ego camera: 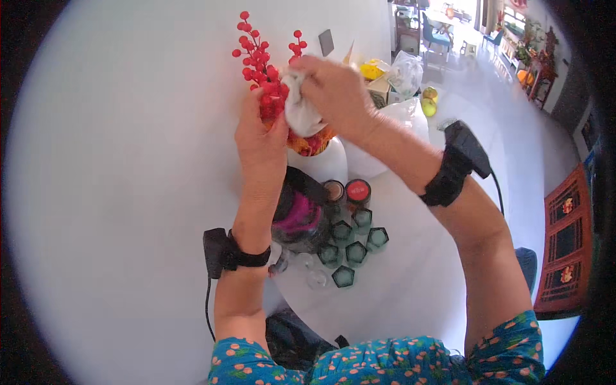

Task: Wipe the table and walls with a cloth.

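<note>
My left hand grips the lower part of an artificial red berry spray, its thumb and fingers around the stems. In my right hand is a crumpled white cloth, pressed close against the berries. A second, shorter berry sprig rises behind my right fingers. Below both hands, orange and red artificial foliage fills the mouth of a white vase. The left fingertips are partly hidden among the berries.
Several dark green pentagonal glasses stand on the white table, near two lidded jars and a black-and-magenta item. Farther back are a clear plastic bag, a white bag and yellow-green fruit. A wall runs along the left.
</note>
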`<move>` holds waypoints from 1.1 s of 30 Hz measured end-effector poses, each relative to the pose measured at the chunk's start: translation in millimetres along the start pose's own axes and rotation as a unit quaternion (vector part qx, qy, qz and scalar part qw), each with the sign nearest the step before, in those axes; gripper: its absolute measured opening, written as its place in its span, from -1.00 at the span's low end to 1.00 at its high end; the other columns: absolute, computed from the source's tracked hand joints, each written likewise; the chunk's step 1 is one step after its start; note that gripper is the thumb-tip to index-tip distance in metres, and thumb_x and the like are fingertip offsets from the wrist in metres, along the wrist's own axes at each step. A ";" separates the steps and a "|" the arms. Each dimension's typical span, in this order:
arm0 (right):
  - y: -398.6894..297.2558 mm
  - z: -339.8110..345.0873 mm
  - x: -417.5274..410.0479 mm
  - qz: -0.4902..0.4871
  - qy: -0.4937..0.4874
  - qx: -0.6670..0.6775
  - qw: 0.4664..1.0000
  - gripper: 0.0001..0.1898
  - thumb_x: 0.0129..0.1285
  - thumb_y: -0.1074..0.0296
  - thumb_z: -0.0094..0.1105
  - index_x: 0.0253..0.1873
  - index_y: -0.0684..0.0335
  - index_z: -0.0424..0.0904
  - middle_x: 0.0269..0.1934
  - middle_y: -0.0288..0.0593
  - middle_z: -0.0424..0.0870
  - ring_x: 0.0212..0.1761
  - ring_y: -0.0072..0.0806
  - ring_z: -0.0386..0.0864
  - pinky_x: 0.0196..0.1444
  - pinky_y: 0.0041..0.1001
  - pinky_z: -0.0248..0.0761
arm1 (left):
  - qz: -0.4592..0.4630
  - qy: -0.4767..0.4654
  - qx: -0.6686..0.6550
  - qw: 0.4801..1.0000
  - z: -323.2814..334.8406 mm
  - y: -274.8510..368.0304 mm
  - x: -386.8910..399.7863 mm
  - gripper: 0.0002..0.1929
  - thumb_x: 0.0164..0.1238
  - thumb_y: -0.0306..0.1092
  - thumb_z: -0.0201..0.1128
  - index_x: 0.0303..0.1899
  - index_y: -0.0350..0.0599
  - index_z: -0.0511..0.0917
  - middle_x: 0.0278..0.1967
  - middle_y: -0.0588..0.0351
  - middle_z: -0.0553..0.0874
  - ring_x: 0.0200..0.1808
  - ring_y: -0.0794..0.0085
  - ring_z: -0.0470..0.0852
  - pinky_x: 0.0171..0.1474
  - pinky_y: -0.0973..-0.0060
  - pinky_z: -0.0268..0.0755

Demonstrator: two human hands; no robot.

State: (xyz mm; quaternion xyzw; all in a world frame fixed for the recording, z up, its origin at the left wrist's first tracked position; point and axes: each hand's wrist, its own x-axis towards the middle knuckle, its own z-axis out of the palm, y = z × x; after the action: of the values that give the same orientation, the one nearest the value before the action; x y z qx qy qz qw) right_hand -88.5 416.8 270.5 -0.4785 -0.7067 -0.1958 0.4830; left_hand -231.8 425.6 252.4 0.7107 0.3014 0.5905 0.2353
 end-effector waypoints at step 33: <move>1.7 -40.5 61.1 0.160 -0.122 0.267 0.943 -0.68 0.01 0.53 0.01 -0.14 0.26 0.68 -0.43 -0.18 0.67 -0.43 -0.61 0.60 -0.37 -0.53 0.51 | -0.083 -0.010 -0.042 0.996 -54.4 -5.6 40.4 -0.76 0.38 -0.31 0.07 -0.14 -0.32 0.54 -0.27 0.06 0.65 -0.23 0.48 0.61 -0.11 0.52 0.48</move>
State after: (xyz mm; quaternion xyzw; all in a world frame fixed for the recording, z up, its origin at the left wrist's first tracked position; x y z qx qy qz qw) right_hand -71.5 417.5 341.8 -0.4588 -0.7007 0.1391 0.5283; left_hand -281.1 457.0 287.2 0.6786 0.3318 0.5742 0.3156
